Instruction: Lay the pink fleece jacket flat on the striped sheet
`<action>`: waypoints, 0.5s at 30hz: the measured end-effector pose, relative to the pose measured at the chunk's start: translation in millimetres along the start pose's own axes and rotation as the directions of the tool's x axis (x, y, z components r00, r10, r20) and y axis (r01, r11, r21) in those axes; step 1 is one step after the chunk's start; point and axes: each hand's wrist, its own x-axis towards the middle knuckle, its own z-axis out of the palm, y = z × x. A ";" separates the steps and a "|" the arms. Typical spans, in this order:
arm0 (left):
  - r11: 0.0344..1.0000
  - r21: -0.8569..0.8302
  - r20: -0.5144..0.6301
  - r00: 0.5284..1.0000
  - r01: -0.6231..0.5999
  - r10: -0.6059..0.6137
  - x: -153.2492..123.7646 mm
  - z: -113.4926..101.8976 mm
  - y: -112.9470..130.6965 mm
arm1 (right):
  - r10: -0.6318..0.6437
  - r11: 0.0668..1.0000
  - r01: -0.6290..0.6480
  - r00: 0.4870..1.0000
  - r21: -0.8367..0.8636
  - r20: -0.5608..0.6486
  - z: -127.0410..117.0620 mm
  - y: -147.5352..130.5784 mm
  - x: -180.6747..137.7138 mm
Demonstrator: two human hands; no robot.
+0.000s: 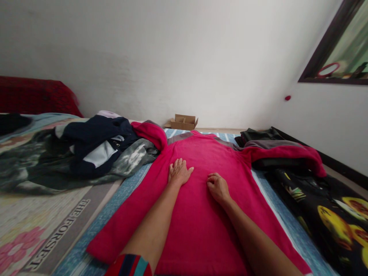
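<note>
My left hand (179, 171) lies flat, grip open, on the red sweater (198, 207); my right hand (217, 187) rests curled beside it, pinching nothing I can see. The sweater runs lengthwise away from me on the bed (86, 214), collar far, both hands mid-chest.

Clothes heap (94, 151) crowds left; black blanket (324, 207) right; sweater (201, 199) middle open.

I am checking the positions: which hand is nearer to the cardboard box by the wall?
Left. The left hand lies flat on the pink sweater, more directly below the cardboard box. The right hand, its fingers curled, rests lower and farther right.
</note>
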 end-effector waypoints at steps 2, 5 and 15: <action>1.000 -0.007 0.004 1.000 -0.012 0.012 -1.1 -1.2 -1.2 | 0.008 0.999 -0.008 1.000 0.034 -0.006 -0.2 3.9 -0.5; 0.999 -0.015 -0.004 0.999 -0.041 0.041 -3.5 -3.8 -3.2 | 0.011 0.997 -0.010 1.000 0.071 -0.011 -0.7 7.5 -1.4; 0.897 -0.177 -0.006 0.912 -0.406 0.411 -12.7 -11.5 13.5 | -0.137 0.990 0.135 0.989 -0.050 -0.055 3.5 0.1 -8.3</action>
